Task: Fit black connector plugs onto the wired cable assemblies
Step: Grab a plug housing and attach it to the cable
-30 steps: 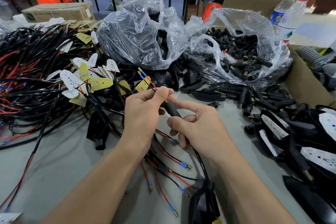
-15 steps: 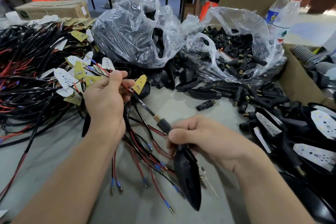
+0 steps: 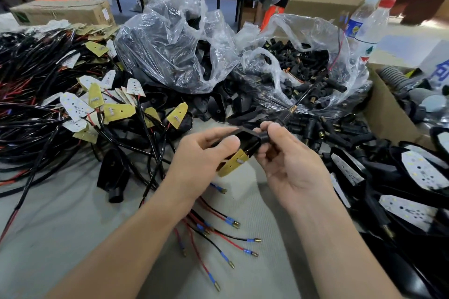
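Both hands meet over the middle of the table [image 3: 60, 238], working on one assembly held clear of its surface. The left hand [image 3: 201, 158] grips the black shell [image 3: 247, 139], fingers curled round its far side and thumb pressed on the near edge. The right hand [image 3: 291, 165] pinches the black plug [image 3: 264, 137] at the shell's narrow end between thumb and forefinger. A ribbed stem [image 3: 286, 114] with a brass tip sticks out past those fingers, and a thin cable [image 3: 307, 91] runs on from it toward the bag of plugs [image 3: 340, 39]. The yellow board [image 3: 233, 162] hangs half out of the shell's open mouth.

The step in hand looks like seating: the plug is already threaded on the cable and is being brought home against the shell. Next, the right hand probably has to push or twist the plug fully into its socket while the left steadies the shell. The board would then need tucking inside without kinking its leads.

Half a second ago the hands were well apart. The left held the cable high on the left near the board, and the right held the shell low with the plug partway along the cable. Now the slack is taken up, and the shell has been raised and turned between both hands.
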The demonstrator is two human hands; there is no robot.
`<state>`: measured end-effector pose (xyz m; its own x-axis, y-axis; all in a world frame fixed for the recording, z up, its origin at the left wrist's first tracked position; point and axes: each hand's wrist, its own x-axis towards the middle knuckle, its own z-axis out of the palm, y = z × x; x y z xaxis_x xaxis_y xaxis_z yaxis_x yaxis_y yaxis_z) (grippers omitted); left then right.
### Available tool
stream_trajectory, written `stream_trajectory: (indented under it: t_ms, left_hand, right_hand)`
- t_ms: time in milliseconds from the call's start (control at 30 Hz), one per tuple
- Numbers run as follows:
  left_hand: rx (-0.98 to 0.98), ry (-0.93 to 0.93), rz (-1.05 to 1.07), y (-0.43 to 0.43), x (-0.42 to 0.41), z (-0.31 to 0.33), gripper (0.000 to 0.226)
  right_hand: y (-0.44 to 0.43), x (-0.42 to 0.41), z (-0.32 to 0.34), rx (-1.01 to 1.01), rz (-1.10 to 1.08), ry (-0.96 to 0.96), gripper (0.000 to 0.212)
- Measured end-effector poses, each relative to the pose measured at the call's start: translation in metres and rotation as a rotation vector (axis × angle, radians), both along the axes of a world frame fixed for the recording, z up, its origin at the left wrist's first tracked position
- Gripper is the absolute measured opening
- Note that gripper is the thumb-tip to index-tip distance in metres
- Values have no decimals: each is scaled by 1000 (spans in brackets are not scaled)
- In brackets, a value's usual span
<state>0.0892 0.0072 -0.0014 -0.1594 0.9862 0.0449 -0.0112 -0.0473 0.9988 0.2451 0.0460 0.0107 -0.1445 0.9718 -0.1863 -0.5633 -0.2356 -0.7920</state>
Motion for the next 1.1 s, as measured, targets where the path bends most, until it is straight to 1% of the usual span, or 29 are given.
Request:
stream_trajectory:
  t_ms: [133,200,267,300,333,400,500,533,633,700,767,833,967,1033,1100]
  left_hand:
    - [34,-30,-57,0,-6,1,37]
    - [39,-2,-103,0,-7,0,50]
    - [6,48,-96,1,-6,-3,60]
    - [-28,31,-84,1,-5,-3,59]
    - [-71,-11,-74,1,-4,-2,50]
    - [-128,-105,-58,2,-1,0,24]
    - [-102,-170,54,5,-1,-2,13]
    - [-78,-186,94,6,-2,-3,19]
    - [-60,-262,194,7,-2,-5,48]
    - [-59,-304,279,6,-1,-7,63]
    - [1,-245,335,5,2,-6,76]
    - [108,-122,363,3,3,-4,84]
    - [294,169,390,-4,5,4,84]
    - [312,276,410,-6,6,3,87]
    - [292,299,415,-5,5,0,92]
  right_hand:
    - [4,2,-3,-15,-44,-5,9]
    - [2,2,-2,-9,-56,-14,17]
    - [1,2,-1,0,-70,-27,25]
    - [1,1,0,1,-74,-33,24]
    - [1,2,0,1,-78,-37,20]
    - [2,2,0,-8,-96,-40,8]
    - [2,3,0,-23,-135,-50,4]
    - [2,3,0,-26,-145,-62,4]
    - [1,1,-1,-37,-169,-144,5]
    - [1,0,-2,-51,-197,-191,10]
    - [1,-1,-4,-74,-227,-215,13]
    - [1,0,-5,-99,-221,-216,10]
    - [2,-2,-4,-156,-167,-152,9]
    - [2,-3,-3,-180,-155,-78,7]
    - [1,-2,-3,-200,-118,-36,9]
